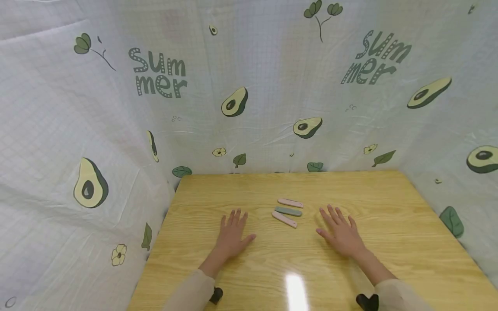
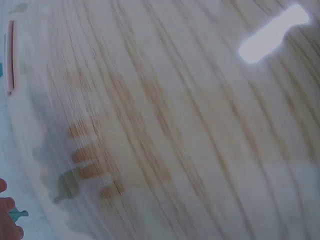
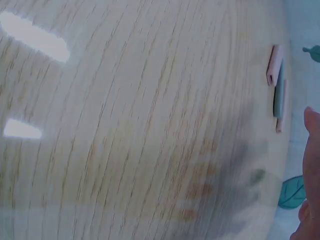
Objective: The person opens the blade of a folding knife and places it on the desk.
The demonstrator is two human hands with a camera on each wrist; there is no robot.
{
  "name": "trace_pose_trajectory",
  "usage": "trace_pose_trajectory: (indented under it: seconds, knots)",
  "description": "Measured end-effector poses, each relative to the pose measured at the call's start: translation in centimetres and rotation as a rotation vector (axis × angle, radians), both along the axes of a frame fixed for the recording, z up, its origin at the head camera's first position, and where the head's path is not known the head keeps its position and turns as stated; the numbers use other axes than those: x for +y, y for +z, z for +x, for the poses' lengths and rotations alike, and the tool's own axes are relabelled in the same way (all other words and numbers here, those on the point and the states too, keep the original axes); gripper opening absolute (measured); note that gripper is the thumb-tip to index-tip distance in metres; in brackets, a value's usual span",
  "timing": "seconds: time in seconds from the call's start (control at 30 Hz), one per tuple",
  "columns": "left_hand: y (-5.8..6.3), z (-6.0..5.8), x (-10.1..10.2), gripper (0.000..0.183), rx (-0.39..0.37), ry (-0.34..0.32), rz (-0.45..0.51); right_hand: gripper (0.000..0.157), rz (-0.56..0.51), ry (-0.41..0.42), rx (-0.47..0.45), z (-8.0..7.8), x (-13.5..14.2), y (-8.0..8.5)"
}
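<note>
Three slim bars with rounded ends lie close together on the wooden table, each with a small hole near one end; their exact kind cannot be told. The far bar (image 1: pixel 290 203) is pink, the middle one (image 1: pixel 288 211) grey-green, the near one (image 1: pixel 284 219) pink and slanted. To their left my left hand (image 1: pixel 232 237) is palm down with spread fingers, holding nothing. On the other side my right hand (image 1: pixel 342 236) is likewise spread and bare. In the right wrist view the bars, among them the grey-green bar (image 3: pixel 279 95), show near the right edge, above my fingers (image 3: pixel 312 150).
The light wooden table (image 1: pixel 272 268) has a bright glare spot at its front. A white cloth (image 1: pixel 268 65) printed with avocados, leaves and lettering hangs behind it and along both sides. Dark wrist-worn pieces (image 1: pixel 367 302) sit by the sleeves.
</note>
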State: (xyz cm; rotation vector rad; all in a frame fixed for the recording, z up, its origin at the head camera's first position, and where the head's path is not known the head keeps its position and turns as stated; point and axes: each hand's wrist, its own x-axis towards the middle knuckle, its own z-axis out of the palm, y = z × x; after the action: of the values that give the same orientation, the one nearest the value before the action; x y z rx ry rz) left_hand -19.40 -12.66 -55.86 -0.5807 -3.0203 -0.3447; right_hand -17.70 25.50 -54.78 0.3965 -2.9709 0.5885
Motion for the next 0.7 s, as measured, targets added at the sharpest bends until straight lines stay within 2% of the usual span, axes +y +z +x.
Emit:
trace_pose_trajectory:
  seconds: [0.17,0.3,0.5,0.7]
  knots:
    - [0.0,0.0,1.4,0.079,-0.055,-0.014,0.012,0.069,0.039,0.039,-0.003,-0.1,-1.5,-1.0]
    - [-0.1,0.0,2.7,0.080,-0.061,-0.034,0.005,0.067,0.046,0.069,0.017,0.0,-2.5,-1.5]
    - [-0.6,-0.4,4.3,0.082,-0.085,-0.047,-0.017,0.067,0.007,0.107,0.059,0.1,-4.3,-1.8]
    - [-1.1,-0.4,5.5,0.081,-0.125,-0.053,-0.029,0.066,0.001,0.115,0.032,0.2,-5.3,-1.8]
